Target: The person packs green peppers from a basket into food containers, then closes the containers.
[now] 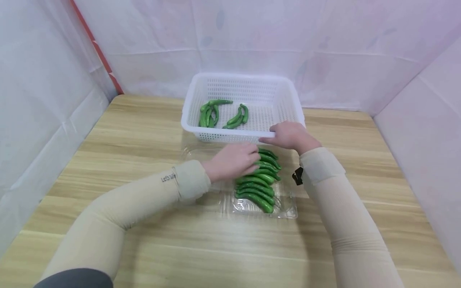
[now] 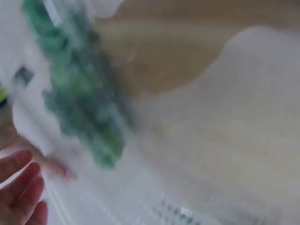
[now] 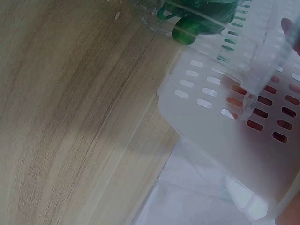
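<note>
My left hand [image 1: 235, 161] is over the far part of a row of green chili peppers [image 1: 253, 188], its fingertips right beside them. In the left wrist view its fingers [image 2: 22, 190] are loosely bent, with nothing between them. The peppers lie side by side in one half of an opened clear plastic clamshell box [image 1: 288, 210]. With my right hand [image 1: 289, 137] I grip the front rim of a white perforated plastic basket [image 1: 230, 135], near its right corner. Through the slots in the right wrist view, fingers show behind the basket wall.
Several more green peppers [image 1: 209, 114] lie in the basket's left part and a few [image 1: 237, 117] near its middle. The wooden table [image 1: 173, 248] meets white sheeting [image 1: 151, 72] behind and at both sides. A small black object [image 1: 297, 176] is next to my right wrist.
</note>
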Demonstrator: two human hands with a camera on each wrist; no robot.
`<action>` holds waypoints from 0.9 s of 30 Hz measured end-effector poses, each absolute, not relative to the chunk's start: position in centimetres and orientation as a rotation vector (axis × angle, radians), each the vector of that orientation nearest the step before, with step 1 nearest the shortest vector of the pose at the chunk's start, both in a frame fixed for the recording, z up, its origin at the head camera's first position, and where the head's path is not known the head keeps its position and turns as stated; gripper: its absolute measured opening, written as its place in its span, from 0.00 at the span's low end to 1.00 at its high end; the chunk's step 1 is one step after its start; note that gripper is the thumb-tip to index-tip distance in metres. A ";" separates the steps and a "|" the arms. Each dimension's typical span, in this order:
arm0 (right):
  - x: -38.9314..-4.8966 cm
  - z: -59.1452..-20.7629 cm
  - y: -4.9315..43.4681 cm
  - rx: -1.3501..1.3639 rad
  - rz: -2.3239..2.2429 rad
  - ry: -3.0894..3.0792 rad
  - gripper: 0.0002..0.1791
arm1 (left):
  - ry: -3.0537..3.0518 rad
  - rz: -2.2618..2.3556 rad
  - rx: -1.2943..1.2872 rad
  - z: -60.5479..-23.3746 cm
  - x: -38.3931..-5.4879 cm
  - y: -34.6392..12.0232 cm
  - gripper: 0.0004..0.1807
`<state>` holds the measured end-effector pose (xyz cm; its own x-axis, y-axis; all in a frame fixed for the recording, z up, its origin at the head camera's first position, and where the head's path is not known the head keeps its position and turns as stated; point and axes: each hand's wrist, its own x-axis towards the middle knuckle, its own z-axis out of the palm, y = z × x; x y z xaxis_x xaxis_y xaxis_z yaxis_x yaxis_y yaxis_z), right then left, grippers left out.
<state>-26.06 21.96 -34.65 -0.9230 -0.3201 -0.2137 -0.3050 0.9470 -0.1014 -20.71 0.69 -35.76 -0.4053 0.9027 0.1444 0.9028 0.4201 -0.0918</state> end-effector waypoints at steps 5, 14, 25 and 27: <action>-26.0 -34.5 21.9 -0.461 -0.114 2.877 0.30 | -2.524 -0.199 -1.364 -33.9 -23.3 -0.2 0.14; -26.0 -34.7 21.7 -0.481 -0.099 2.868 0.30 | -3.012 -0.261 -0.942 -32.4 -28.7 -1.0 0.17; -25.6 -35.0 22.1 -0.449 -0.125 2.878 0.31 | -3.400 -0.118 -1.078 -30.8 -32.0 2.5 0.21; -25.5 -35.1 22.1 -0.449 -0.133 2.877 0.30 | -3.452 -0.116 -1.086 -30.7 -32.5 3.0 0.23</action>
